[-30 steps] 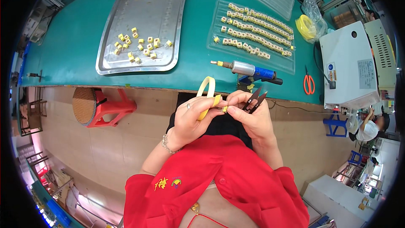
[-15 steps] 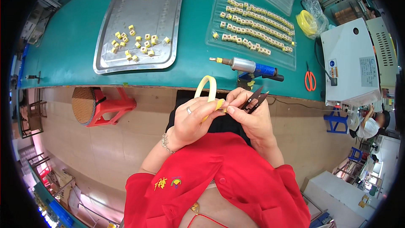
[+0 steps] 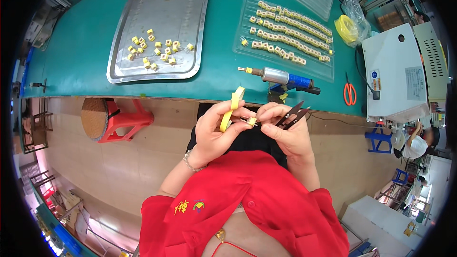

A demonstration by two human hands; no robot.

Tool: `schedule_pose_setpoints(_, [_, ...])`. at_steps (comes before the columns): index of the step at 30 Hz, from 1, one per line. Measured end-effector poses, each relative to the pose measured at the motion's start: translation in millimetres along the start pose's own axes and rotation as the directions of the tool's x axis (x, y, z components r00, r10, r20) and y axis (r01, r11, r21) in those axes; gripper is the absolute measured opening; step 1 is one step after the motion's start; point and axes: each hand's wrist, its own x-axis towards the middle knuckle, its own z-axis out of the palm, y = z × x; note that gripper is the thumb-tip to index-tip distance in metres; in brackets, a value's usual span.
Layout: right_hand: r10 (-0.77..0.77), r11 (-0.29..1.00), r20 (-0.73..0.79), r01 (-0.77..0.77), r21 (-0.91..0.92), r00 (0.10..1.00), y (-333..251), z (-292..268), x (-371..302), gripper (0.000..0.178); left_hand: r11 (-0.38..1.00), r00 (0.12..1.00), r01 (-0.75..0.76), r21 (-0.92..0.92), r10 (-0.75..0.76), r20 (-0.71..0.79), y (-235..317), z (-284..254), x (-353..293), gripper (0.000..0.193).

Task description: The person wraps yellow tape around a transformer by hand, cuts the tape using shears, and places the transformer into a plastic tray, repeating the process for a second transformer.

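L hand (image 3: pixel 212 126) is pinching a lil block (image 3: pixel 252 121) + tape (image 3: pixel 225 121) just off the table's (image 3: pixel 219 74) near edge, R hand (image 3: pixel 291 138) clamped on snips (image 3: pixel 291 113), so a loose pinch cld drop the block imo.

Green table (image 3: pixel 220 57) — metal tray (image 3: pixel 166 14), orange-handled scissors (image 3: pixel 349 87)
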Motion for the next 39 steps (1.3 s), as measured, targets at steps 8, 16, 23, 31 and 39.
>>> schedule_pose_setpoints(8, [-0.018, 1.000, 0.037, 0.018, 0.000, 0.999, 8, -3, 0, 0.013, 0.996, 0.997, 0.059, -0.068, -0.056, 0.048, 2, -1, -2, 0.041])
schedule_pose_setpoints(16, [-0.027, 0.997, -0.018, 0.026, -0.075, 0.999, 7, 0, -1, 0.012, 0.942, 0.986, -0.156, 0.298, 0.131, 0.102, 8, -4, 6, 0.038])
schedule_pose_setpoints(23, [-0.011, 0.967, -0.128, -0.022, -0.252, 0.992, 2, 11, -3, 0.010, 0.697, 0.908, -0.417, 0.584, 0.351, 0.229, 7, -5, 11, 0.035])
schedule_pose_setpoints(31, [0.001, 0.975, -0.072, -0.017, -0.221, 0.997, 3, 3, -1, 0.008, 0.810, 0.946, -0.319, 0.492, 0.305, 0.110, 2, -4, 10, 0.039])
schedule_pose_setpoints(39, [0.058, 0.986, -0.086, -0.071, -0.148, 0.995, 3, 6, -2, 0.007, 0.736, 0.915, -0.389, 0.555, 0.377, 0.142, 1, -5, 7, 0.035])
